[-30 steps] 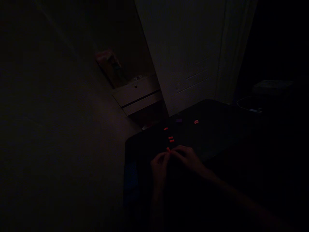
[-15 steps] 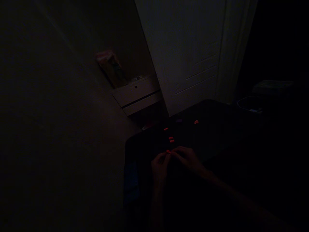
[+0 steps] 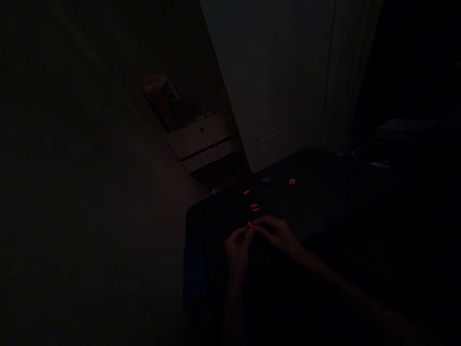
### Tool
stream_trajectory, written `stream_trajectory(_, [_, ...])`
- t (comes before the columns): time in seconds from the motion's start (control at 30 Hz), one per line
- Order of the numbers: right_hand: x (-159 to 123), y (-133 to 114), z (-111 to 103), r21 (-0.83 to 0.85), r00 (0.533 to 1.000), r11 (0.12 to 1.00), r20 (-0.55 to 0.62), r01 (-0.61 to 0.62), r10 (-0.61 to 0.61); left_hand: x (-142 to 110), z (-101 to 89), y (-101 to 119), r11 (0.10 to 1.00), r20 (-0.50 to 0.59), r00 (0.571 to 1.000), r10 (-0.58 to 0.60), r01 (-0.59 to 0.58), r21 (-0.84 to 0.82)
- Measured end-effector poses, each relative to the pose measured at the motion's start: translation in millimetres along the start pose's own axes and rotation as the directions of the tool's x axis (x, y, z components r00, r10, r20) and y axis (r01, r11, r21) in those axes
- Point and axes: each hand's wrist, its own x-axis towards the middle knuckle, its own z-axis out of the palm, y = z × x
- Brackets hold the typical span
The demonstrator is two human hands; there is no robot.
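In the dim head view, my left hand and my right hand meet over the dark table. Their fingertips pinch a small orange-red piece between them; its exact kind is too dark to tell. Just beyond my fingers lie two short orange-red cylinders, the nearer cylinder and the farther cylinder, side by side. A similar third cylinder rests farther back. Toward the back right sits a small rounded orange item.
A dark purple block lies near the table's back edge. A bluish flat object is at the left edge. Behind stand a pale door and a white drawer unit. A thin pale cable curves at the right.
Both hands keep the small orange-red piece between their fingertips, almost unmoved. The view has shifted very slightly, and the loose cylinders lie as before.
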Motion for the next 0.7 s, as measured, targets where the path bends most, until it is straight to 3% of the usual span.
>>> stream_trajectory(0.2, [1, 1, -1, -0.014, 1.000, 1.000, 0.006, -0.026, 0.026, 1, -1.1, -2, 1.000, -0.002, 1.000, 0.006, -0.006, 0.029])
stream_trajectory(0.7, [0, 10, 0, -0.017, 0.999, 0.999, 0.012, 0.051, -0.051, 1, -1.5, -1, 0.997, -0.029, 0.998, 0.050, -0.048, 0.054])
